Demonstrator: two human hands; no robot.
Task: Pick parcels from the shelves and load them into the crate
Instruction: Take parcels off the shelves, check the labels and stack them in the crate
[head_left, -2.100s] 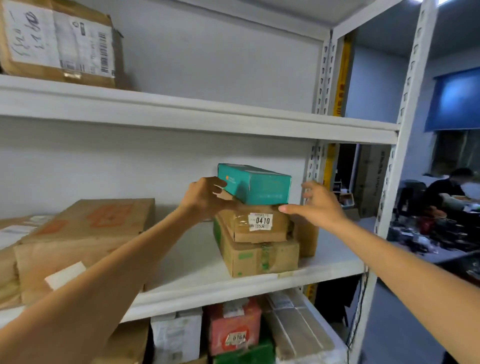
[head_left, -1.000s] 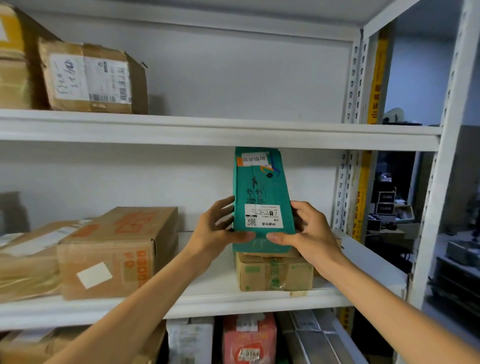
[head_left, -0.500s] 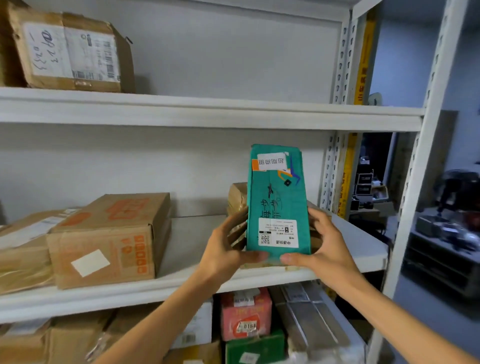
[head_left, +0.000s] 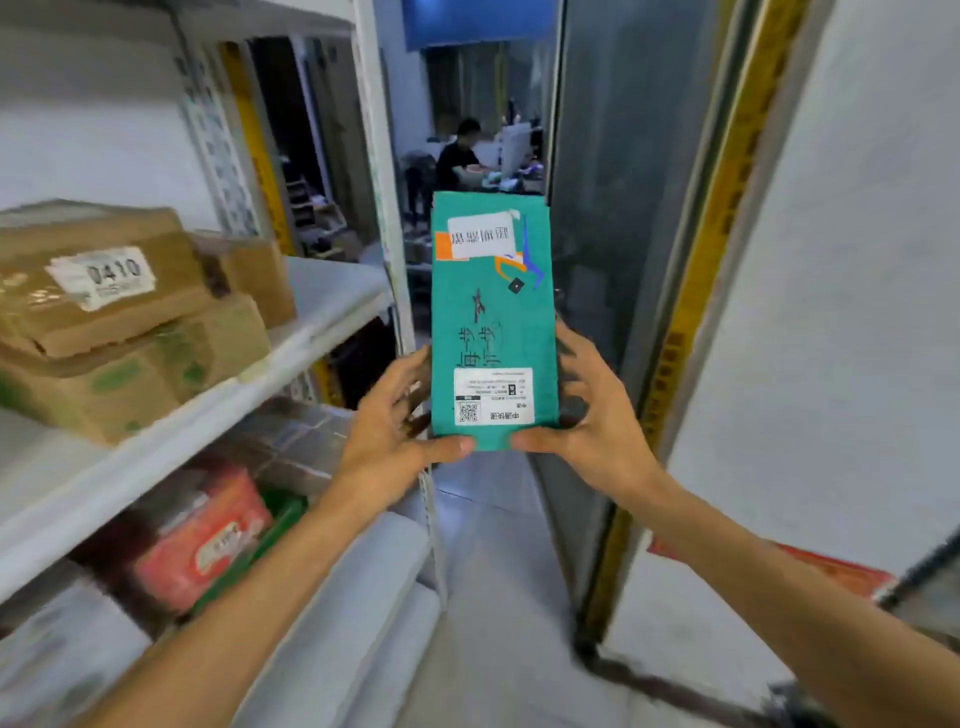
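While held upright in mid-air, teal parcel (head_left: 493, 317) off the shelf (head_left: 332, 301), in front of the aisle gap between shelf post and a grey panel on the right. Label side facing camera, print upside down. Clamped at its lower end by both hands: left hand (head_left: 395, 431) on the lower left edge, thumb across the bottom front; right hand (head_left: 592, 421) on the lower right edge, thumb meeting the left from the other side, fingers spread behind. Top two-thirds of parcel free above the hands.

Step in hand, as judged: carry to crate. Crate not in view, so turn first, then lower. To do it well: keep both hands closed on the bottom edge, support from behind since parcel is tall and top-heavy in this grip, avoid clipping the shelf post on the left, lay flat in crate instead of dropping.

Outward: brown box (head_left: 98, 280) tagged 0410 stacked on another carton on the shelf at left, well apart from the parcel. Red package (head_left: 202, 535) on the shelf below. Seated person far back, blurred.
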